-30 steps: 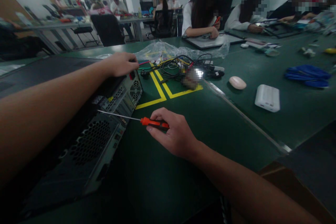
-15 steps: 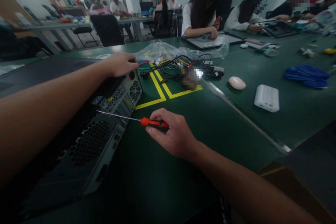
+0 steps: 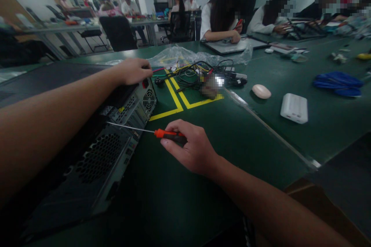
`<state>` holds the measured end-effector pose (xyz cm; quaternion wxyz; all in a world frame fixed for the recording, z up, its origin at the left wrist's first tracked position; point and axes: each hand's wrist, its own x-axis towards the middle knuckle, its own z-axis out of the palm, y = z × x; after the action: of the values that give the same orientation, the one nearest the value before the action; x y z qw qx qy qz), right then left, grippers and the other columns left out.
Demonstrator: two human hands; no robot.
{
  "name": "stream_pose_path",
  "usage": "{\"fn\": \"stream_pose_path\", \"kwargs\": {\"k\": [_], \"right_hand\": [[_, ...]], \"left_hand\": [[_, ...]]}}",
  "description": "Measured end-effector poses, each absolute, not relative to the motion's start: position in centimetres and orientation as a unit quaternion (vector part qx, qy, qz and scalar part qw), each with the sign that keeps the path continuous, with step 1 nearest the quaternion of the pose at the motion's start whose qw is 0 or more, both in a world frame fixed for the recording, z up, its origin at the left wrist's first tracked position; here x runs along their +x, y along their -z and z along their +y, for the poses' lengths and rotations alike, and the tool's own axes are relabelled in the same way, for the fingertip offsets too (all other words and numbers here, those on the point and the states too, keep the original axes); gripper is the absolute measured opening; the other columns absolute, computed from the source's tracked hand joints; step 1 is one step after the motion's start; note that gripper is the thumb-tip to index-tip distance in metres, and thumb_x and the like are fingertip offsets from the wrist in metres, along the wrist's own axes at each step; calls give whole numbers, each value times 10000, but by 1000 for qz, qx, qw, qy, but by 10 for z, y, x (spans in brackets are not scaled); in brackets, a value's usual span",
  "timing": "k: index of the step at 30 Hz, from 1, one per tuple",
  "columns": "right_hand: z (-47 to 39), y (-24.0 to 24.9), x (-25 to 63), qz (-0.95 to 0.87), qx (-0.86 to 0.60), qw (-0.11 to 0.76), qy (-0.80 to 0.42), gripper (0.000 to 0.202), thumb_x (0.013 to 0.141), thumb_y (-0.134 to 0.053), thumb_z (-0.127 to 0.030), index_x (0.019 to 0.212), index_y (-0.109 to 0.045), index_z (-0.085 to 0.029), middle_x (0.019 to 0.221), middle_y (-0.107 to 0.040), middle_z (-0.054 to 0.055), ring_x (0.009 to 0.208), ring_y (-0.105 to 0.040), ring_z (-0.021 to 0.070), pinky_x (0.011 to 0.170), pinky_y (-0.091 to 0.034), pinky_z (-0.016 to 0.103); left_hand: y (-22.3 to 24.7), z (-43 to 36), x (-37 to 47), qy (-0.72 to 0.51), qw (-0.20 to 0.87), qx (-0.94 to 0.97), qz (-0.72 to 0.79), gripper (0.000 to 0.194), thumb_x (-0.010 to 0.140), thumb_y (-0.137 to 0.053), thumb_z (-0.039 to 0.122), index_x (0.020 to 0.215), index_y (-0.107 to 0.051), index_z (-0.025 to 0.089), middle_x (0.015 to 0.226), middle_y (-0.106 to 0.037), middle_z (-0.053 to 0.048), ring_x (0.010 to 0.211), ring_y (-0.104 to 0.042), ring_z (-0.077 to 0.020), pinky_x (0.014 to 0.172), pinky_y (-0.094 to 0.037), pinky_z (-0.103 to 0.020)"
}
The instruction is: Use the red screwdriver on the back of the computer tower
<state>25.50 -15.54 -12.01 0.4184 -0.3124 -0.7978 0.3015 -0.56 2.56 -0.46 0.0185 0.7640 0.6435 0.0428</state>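
Observation:
A black computer case (image 3: 87, 197) lies on its side at the left, its rear face with a round fan grille (image 3: 149, 100) and ports turned toward the right. My left hand (image 3: 135, 71) lies over the case's far rear edge, fingers bent down against it; the fingertips are partly hidden. In my right hand (image 3: 193, 146) is a screwdriver (image 3: 158, 133) with an orange and black handle, pinched between thumb and fingers. Its long thin shaft points left, and the tip meets the rear edge of the case near the honeycomb vent (image 3: 100, 158). Whether it sits in a screw I cannot tell.
Beyond the case lie tangled cables (image 3: 191, 71) and clear plastic wrap (image 3: 174, 54). Yellow tape (image 3: 174, 94) marks the green table. To the right are a pink oval object (image 3: 261, 91), a white box-shaped device (image 3: 294, 108) and a blue bundle (image 3: 337, 83). Co-workers sit across the table.
The screwdriver handle has turned a little in my right hand, showing more black and less orange. My left hand and the case have stayed in place.

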Motion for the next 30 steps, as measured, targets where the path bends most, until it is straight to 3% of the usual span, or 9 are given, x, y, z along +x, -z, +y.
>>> {"fn": "stream_pose_path", "kwargs": {"k": [11, 15, 21, 27, 30], "right_hand": [[-155, 119, 254, -785, -309, 433, -319, 211, 1117, -700, -408, 1078, -771, -213, 1007, -819, 53, 832, -700, 185, 807, -526, 329], [-155, 120, 254, -790, -312, 411, -332, 218, 1087, -743, -454, 1131, -727, -241, 1013, -807, 31, 839, -701, 183, 795, -521, 318], [-155, 123, 253, -795, -305, 417, -318, 110, 1023, -731, -289, 1086, -647, -254, 910, -724, -20, 718, -620, 150, 722, -464, 304], [-153, 121, 254, -796, -303, 411, -325, 99, 1021, -721, -306, 1074, -656, -254, 966, -759, 8, 774, -652, 165, 748, -485, 310], [-154, 121, 254, -796, -302, 414, -321, 97, 1023, -723, -309, 1075, -664, -253, 968, -762, 9, 777, -655, 164, 756, -491, 311]], "left_hand": [[7, 26, -6, -46, 14, 762, 646, 640, 898, -534, 533, 1326, -874, 202, 1268, -853, -181, 1201, -762, -423, 1086, -574, -526], [8, 28, -8, -54, 13, 763, 644, 619, 890, -560, 544, 1329, -882, 249, 1202, -868, -158, 1173, -763, -424, 1059, -586, -525], [7, 28, -8, -51, 17, 762, 645, 615, 895, -563, 537, 1334, -881, 246, 1207, -871, -163, 1147, -767, -419, 1052, -588, -523], [5, 26, -6, -36, 21, 765, 642, 650, 906, -542, 522, 1366, -858, 187, 1268, -858, -184, 1171, -768, -428, 1063, -586, -530], [7, 28, -8, -44, 23, 767, 640, 628, 899, -571, 519, 1362, -863, 212, 1254, -862, -180, 1168, -769, -431, 1063, -586, -540]]}}
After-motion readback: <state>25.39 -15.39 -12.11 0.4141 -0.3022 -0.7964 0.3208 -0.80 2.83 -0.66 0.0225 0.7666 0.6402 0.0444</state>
